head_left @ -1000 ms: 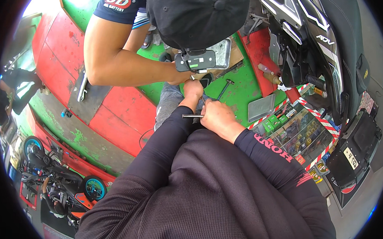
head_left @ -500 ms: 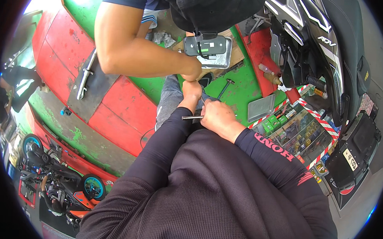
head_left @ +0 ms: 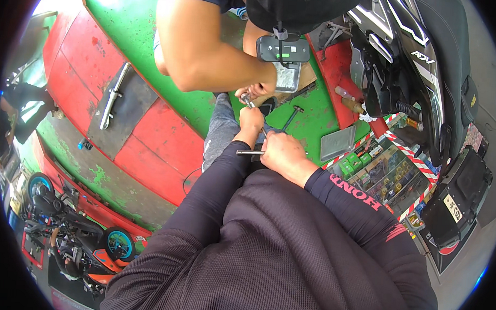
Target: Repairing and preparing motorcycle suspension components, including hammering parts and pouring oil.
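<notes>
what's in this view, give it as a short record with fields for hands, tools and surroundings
left hand: closed around a shiny metal piece
right hand: closed on a dark metal bar, one end jutting left
co-worker's hands: at the piece's far end
floor: green, with a hammer and a shallow grey tray
left side: silver tubular part on a dark mat; motorcycle with teal wheels lower down
right side: black two-wheeler, case with red-and-white striped edging
</notes>
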### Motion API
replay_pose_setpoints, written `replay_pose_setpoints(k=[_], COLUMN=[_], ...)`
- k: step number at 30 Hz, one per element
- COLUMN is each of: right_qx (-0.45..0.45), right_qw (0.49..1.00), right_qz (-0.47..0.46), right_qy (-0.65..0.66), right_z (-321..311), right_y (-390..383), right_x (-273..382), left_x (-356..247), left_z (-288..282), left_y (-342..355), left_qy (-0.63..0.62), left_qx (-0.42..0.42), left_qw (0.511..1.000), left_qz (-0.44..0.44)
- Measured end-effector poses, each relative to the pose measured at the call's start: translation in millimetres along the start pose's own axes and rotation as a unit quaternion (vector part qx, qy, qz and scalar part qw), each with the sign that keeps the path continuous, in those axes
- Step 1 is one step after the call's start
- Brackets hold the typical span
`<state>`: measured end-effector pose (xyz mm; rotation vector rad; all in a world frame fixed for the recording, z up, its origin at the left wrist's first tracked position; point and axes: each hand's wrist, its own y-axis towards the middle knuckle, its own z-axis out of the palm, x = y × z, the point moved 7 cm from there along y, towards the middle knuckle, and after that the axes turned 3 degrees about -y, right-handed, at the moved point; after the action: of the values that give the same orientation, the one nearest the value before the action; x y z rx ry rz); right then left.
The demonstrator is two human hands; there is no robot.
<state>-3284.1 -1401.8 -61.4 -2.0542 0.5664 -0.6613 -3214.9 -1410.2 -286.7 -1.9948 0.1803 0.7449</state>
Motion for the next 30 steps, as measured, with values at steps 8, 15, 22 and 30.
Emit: replay_pose_setpoints(k=[8,15,22,30], right_qx=[-0.001,-0.004,-0.011,-0.023], right_qw=[1.0,0.999,0.998,0.997], right_qz=[0.009,0.044,0.056,0.08], right_qy=[0.013,0.03,0.019,0.004], right_z=[-3.4,-5.1,-6.6,-8.5], right_y=[-7.4,-14.8,-22.9,-29.7], right_x=[-4.2,-9.6,-15.9,-22.4], left_x=[-3.6,-8.1,-19.9,-31.8], left_z=[2.2,4.3,9.1,6.3], left_y=[-26.4,-26.3,-22.2,-37.3], left_qy=[-0.341,-0.31,-0.215,-0.288], left_qx=[-0.042,-0.034,-0.004,-0.009], left_qw=[0.902,0.92,0.96,0.927], left_qz=[-0.261,-0.236,-0.178,-0.239])
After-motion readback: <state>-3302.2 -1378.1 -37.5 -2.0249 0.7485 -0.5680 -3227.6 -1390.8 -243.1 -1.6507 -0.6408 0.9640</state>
